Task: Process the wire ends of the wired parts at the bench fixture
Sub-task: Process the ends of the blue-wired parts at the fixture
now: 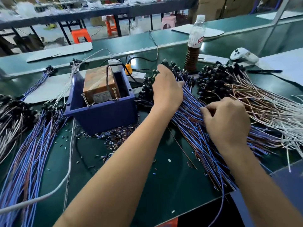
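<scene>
green worktop [164, 185]: both hands gather blue wires [196, 128] right of the blue box [101, 115]. left hand [167, 90] rests loosely; right hand [227, 118] fingers pinch strands. next, probably carry ends to the box.

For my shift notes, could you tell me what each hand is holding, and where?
Both work the blue-and-brown wire pile: right hand pinches strands mid-length; left hand rests near their black ends.

green benches [164, 177], orange stools [81, 36] beyond, cardboard boxes [211, 7] stacked behind.
</scene>
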`<state>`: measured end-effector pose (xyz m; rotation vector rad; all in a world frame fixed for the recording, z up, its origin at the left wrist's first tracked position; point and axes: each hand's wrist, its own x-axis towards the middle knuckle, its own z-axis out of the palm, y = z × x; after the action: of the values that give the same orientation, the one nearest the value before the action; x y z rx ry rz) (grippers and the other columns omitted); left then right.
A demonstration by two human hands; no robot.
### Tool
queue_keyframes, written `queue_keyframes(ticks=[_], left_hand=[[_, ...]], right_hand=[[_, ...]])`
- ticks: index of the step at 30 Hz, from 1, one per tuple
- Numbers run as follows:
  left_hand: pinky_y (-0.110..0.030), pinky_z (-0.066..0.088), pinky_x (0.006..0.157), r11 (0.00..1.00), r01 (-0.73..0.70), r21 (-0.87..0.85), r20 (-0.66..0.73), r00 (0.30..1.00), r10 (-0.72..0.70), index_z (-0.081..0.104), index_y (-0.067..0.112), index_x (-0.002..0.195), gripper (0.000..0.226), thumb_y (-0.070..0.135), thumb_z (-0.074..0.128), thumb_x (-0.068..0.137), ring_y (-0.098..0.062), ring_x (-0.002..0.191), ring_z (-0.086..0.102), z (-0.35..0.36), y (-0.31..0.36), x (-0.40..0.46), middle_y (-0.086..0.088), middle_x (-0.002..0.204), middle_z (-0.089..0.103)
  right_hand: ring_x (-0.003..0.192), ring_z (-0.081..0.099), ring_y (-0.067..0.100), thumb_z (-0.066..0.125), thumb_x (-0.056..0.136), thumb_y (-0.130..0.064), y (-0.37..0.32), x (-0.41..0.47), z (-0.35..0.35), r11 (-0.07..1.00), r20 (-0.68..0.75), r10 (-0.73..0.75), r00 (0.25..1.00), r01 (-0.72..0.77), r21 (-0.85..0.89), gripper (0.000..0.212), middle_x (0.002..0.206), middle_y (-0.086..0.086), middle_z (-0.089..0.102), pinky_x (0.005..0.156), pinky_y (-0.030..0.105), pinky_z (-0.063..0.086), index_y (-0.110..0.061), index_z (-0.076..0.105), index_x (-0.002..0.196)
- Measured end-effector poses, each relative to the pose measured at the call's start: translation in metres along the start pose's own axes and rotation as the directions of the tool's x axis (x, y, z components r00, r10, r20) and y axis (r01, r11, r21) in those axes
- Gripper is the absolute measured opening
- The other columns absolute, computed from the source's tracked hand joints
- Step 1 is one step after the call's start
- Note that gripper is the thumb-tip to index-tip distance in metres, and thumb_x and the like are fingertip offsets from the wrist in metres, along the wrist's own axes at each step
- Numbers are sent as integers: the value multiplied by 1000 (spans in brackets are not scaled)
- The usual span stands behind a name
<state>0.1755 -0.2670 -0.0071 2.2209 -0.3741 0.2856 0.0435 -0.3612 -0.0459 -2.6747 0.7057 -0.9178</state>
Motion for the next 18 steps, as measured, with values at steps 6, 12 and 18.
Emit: queue_keyframes(ticks=[6,12,18], left_hand=[[-20,27,48,996,-76,50,-38,996,78,27,7,143,86,10,87,81,2,58,43,-4,-11,-12,5,73,50],[-31,36,58,989,-127,-78,-143,983,115,36,12,107,54,28,83,87,-6,59,40,-10,-19,-21,9,70,44],[-39,52,68,991,-102,-86,-11,995,101,61,11,93,12,19,70,91,-24,73,62,-35,-41,-36,0,72,63]], right_hand=[[80,69,34,73,94,-24,-6,9,-7,994,149,18,989,-34,101,15,85,12,76,75,38,58,-13,81,102],[80,66,27,75,92,-33,-17,12,-24,988,267,1,964,-42,151,14,81,4,70,74,34,50,-22,70,100],[80,67,34,70,91,-32,-67,6,-21,986,313,-130,941,89,144,13,81,6,70,68,35,54,-20,70,87]])
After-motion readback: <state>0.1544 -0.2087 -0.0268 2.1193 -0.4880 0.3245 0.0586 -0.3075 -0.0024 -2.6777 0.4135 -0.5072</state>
